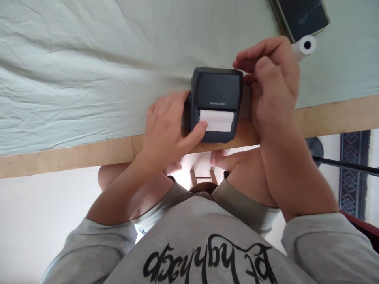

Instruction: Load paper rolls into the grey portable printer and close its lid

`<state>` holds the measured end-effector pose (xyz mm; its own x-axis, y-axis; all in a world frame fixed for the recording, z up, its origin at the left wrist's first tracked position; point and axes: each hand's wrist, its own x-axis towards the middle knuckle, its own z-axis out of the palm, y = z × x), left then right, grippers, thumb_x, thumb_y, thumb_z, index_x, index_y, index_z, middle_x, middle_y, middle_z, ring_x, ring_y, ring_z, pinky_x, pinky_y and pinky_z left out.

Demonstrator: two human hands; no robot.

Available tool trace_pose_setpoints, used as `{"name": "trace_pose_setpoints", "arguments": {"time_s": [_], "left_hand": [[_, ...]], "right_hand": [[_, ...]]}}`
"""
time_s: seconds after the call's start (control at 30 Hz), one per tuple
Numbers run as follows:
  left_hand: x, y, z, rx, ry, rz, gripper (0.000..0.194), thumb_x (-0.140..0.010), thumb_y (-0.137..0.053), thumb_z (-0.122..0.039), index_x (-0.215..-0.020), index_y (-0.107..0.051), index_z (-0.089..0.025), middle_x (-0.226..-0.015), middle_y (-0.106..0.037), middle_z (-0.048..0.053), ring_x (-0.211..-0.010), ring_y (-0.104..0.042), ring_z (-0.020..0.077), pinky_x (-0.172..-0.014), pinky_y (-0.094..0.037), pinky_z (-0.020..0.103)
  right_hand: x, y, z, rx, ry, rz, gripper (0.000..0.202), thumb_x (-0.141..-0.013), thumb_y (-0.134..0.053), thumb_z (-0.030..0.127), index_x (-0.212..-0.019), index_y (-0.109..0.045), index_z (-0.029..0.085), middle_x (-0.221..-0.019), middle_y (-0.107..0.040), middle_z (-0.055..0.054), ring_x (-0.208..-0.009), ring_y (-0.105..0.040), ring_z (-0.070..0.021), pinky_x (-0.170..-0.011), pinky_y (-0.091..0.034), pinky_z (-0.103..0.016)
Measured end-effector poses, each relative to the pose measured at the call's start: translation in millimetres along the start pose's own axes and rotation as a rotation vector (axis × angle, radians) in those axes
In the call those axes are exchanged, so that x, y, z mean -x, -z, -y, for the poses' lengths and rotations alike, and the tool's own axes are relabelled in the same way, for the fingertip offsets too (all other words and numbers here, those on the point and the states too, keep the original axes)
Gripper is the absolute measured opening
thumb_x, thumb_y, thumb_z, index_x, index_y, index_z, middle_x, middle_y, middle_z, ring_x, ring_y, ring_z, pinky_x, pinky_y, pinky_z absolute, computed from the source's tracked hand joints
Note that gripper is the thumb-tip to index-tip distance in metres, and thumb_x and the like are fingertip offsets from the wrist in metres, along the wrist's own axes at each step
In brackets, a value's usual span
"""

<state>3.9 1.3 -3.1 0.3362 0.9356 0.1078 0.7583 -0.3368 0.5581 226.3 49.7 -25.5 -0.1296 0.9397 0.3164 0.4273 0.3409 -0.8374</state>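
Tan wooden bench rim (71, 154): running under black boxy printer (219, 88), mid-frame
Wrinkled pale-green cloth (89, 39): spreading toward upper left
Left fingers (177, 101): clasping printer's left side, thumb resting on white paper (220, 120)
Right fingers (257, 49): half-open, curling near its upper-right corner; contact unclear

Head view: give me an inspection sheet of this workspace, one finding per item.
Surface: wrinkled pale green cloth, with a bare wooden edge along the near side.
Job's things: dark printer near that edge; white paper strip on its front.
Clutter: phone-like device and white paper roll, beyond the right hand.
Hands: left hand at the printer's left side, thumb over the paper; right hand at its right, fingers bent, contact unclear.
Cables: nothing seen.
Surroundings: black rod and dark patterned strip, lower right.
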Motion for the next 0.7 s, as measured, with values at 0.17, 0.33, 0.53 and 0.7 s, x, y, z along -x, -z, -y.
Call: {"name": "trace_pose_setpoints", "arguments": {"time_s": [0.17, 0.33, 0.53, 0.7], "left_hand": [[0.9, -1.5, 0.4, -0.003, -0.002, -0.011, 0.051, -0.095, -0.041, -0.061, -0.135, -0.050, -0.031, -0.123, -0.067, 0.010, -0.117, -0.060, 0.0376, -0.101, -0.044, 0.059], [2.3, 2.3, -2.4, 0.050, -0.022, 0.009, 0.057, -0.098, -0.034, -0.056, -0.149, -0.035, -0.031, -0.139, -0.059, 0.009, -0.129, -0.056, 0.0335, -0.109, -0.042, 0.054], [2.4, 3.7, -4.5, 0.019, -0.043, 0.049, 0.055, -0.097, -0.034, -0.058, -0.148, -0.039, -0.037, -0.140, -0.058, 0.005, -0.131, -0.053, 0.0334, -0.112, -0.040, 0.053], [2.8, 2.3, -4.2, 0.015, -0.038, 0.052, 0.055, -0.097, -0.035, -0.057, -0.149, -0.039, -0.039, -0.141, -0.058, 0.004, -0.130, -0.053, 0.0336, -0.113, -0.040, 0.055]], "right_hand": [[0.8, -0.6, 11.4, -0.050, 0.025, 0.053, 0.036, -0.084, -0.062, 0.063, -0.103, -0.056, 0.033, -0.103, -0.065, -0.001, -0.100, -0.065, -0.0228, -0.087, -0.054, -0.040], [0.1, 0.6, 14.7, -0.025, 0.037, 0.065, 0.036, -0.084, -0.062, 0.064, -0.101, -0.059, 0.033, -0.099, -0.066, 0.000, -0.094, -0.065, -0.0216, -0.086, -0.054, -0.039], [-2.1, 3.6, 14.1, -0.018, 0.061, 0.081, 0.032, -0.083, -0.066, 0.053, -0.101, -0.060, 0.028, -0.099, -0.066, 0.000, -0.089, -0.063, -0.0179, -0.084, -0.052, -0.036], [-4.0, 5.2, 13.2, -0.069, 0.057, 0.103, 0.036, -0.079, -0.071, 0.056, -0.099, -0.059, 0.028, -0.096, -0.064, -0.001, -0.090, -0.063, -0.0193, -0.083, -0.052, -0.037]]}}
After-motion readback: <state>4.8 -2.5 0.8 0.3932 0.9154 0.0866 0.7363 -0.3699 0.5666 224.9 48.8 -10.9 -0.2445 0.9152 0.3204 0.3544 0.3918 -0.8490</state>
